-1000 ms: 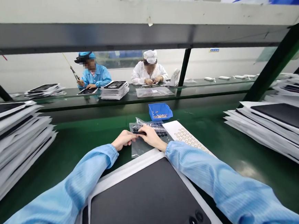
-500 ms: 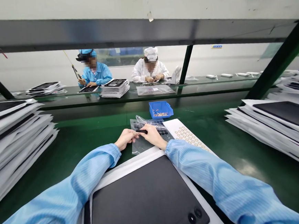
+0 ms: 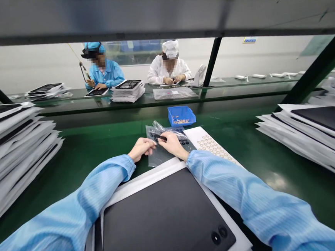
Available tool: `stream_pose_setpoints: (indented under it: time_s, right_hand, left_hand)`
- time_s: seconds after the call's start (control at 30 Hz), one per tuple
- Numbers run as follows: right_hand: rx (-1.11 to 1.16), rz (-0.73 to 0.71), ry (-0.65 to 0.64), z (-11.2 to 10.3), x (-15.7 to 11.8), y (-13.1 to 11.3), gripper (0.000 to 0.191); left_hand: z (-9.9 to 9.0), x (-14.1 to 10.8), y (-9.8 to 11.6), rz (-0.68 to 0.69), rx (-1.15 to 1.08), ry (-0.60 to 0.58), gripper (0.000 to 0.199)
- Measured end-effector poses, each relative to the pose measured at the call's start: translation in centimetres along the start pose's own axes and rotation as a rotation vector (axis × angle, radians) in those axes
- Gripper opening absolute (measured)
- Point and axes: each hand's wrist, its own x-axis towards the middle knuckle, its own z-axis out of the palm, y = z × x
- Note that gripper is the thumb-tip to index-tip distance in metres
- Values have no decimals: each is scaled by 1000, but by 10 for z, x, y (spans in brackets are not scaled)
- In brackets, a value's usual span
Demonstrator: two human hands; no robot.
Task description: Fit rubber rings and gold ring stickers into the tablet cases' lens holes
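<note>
My right hand [image 3: 173, 144] grips a slim black tool [image 3: 160, 137], perhaps tweezers, whose tip points left. Close by, my left hand [image 3: 142, 148] is closed in a pinch; what its fingers hold, if anything, is too small to make out. Beneath both hands lies a clear plastic bag [image 3: 158, 157] with rows of small black round pieces, partly covered by my right hand. A white sheet of tan rings [image 3: 212, 147] sits to the right. In front of me, a dark tablet-like panel [image 3: 160, 215] with two round camera openings rests on white sheets.
A blue bin [image 3: 182, 116] of small parts stands behind the bag. Stacks of white sheets and dark panels flank me at left [image 3: 21, 152] and right [image 3: 308, 141]. A shelf [image 3: 159, 18] spans overhead. Two people work at the far bench [image 3: 102, 101].
My hands have come slightly apart, and the black tool's tip has lifted away from my left fingers. The whole view has tilted down a little.
</note>
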Motion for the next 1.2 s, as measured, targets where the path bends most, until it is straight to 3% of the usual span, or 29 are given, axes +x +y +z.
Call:
stream_pose_setpoints:
  time_s: [0.13, 0.3, 0.47, 0.57, 0.67, 0.77, 0.87, 0.97, 1.03, 1.2]
  right_hand:
    - [64, 50, -19, -8, -2, -5, 20]
    - [143, 89, -156, -24, 3, -20, 21]
    - [204, 136, -314, -57, 0, -44, 14]
    - [215, 188, -422, -86, -26, -56, 15]
    - [223, 252, -539, -115, -74, -61, 14]
    - [252, 388, -560, -131, -132, -62, 14]
    - [322, 531, -499, -133, -184, -61, 12]
    - [359, 614, -421, -128, -214, -60, 13]
    - [353, 652, -371, -124, -222, -59, 14]
    - [367, 700, -300, -119, -224, -59, 13]
  left_hand:
    - [-7, 4, 0, 0, 29, 108, 21]
    - [-8, 2, -4, 89, 58, 274, 20]
    - [-6, 2, -6, 136, 109, 311, 19]
    - [-8, 1, -2, 136, 147, 304, 17]
    - [-13, -11, 14, 153, 189, 259, 7]
    - [-12, -40, 38, 273, 217, 150, 5]
    - [1, -85, 51, 408, 239, -108, 7]
    - [26, -127, 41, 731, 361, -557, 13]
    - [42, -144, 27, 830, 441, -747, 18]
    - [58, -147, 8, 824, 472, -826, 18]
